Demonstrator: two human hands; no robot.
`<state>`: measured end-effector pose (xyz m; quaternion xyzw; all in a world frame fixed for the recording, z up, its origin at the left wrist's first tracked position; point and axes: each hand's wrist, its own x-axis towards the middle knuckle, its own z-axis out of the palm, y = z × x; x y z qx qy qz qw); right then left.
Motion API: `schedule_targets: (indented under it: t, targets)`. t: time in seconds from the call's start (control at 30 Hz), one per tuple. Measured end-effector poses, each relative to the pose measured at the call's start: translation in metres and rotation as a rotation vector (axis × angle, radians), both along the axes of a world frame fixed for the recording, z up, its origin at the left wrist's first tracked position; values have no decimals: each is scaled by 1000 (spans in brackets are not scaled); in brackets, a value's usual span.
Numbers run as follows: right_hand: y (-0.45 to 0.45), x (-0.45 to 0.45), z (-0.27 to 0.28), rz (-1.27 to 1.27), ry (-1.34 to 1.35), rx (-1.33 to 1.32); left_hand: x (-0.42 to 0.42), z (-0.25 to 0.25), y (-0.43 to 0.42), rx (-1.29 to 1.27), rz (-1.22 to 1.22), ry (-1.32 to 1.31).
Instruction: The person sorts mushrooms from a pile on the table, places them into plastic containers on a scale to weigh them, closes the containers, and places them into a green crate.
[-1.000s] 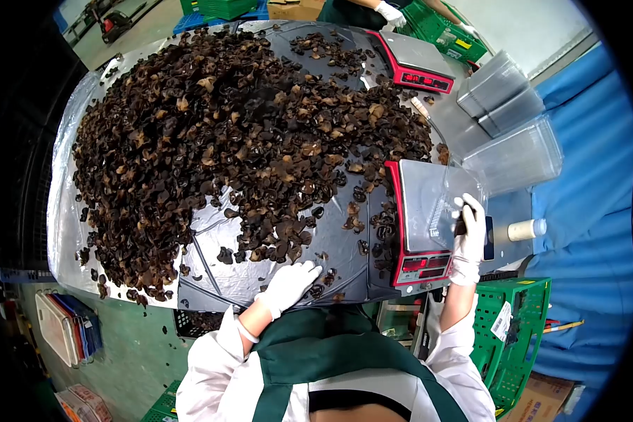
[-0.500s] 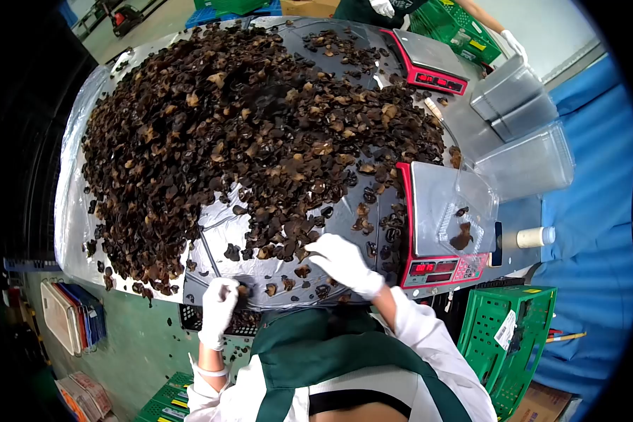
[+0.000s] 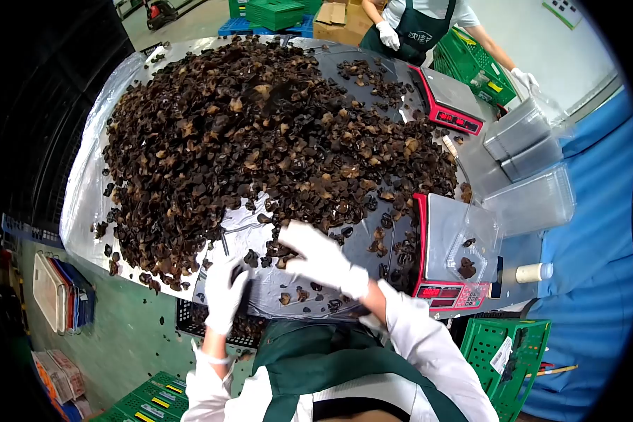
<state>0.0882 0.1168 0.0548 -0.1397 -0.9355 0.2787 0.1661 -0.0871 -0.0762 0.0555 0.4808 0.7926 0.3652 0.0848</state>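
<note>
Both hands wear white gloves. My left hand is over the near edge of the table, thumb apart from the fingers; a dark patch shows beside its thumb, too blurred to identify. My right hand, smeared by motion, reaches over the near edge of the large pile of dark brown fungus pieces, and whether it holds anything is hidden. To its right, a clear plastic box lies on the red scale with a few dark pieces in it.
A second red scale, stacked clear boxes and a white bottle are at the right. A green crate stands below. Across the table, a co-worker in a dark apron reaches toward the boxes. A black crate sits under the edge.
My right hand has left the clear box and moved left to the pile. My left hand has shifted left along the near edge. The view has tilted up, showing more of the co-worker.
</note>
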Motion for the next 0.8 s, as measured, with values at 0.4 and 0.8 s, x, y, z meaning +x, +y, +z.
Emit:
schedule_targets:
  t: [0.4,0.8]
  targets:
    - [28,18,-27,-20,-198,400,44,-58,101,54,-369,193]
    - [19,91,-6,-260,-263,129,64,-38,42,-133,-338,89]
